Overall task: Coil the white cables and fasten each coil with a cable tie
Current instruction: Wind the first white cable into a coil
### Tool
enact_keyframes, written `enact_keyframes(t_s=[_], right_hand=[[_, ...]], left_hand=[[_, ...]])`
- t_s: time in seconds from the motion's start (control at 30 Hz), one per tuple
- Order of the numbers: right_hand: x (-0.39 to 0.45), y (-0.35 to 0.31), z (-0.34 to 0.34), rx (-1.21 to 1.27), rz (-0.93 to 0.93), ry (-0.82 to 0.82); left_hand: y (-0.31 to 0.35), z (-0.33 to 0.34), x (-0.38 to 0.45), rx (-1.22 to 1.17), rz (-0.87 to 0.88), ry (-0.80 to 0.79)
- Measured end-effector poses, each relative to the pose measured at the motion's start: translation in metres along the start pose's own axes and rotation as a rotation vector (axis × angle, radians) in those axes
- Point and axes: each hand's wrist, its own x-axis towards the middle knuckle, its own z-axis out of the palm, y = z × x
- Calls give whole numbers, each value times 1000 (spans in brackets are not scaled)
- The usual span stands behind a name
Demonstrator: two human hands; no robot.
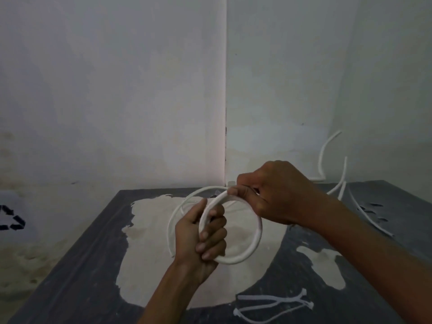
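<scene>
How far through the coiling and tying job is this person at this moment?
Done: no tied coil is in view. In hand: the left hand grips a white cable coil while the right hand pinches its top. Left: loose cables lie at the table's right, and cable ties lie unused near the front.

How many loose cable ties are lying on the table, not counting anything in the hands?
3, as far as I can tell: the cable ties lie bunched on the near right of the table, heads meeting at the right end. They overlap, so the count is uncertain.
</scene>
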Motion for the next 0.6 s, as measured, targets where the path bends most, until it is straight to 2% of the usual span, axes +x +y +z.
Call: enact_keyframes(t_s=[0.2,0.37,0.6], right_hand=[[-3,0,-14,76,123,-45],[-9,-12,-17,181,235,-92],[-12,-30,-35,381,485,-186]], left_hand=[[-1,13,2,-92,6,-31],[-3,23,0,-94,75,61],[-10,52,-4,-66,191,186]])
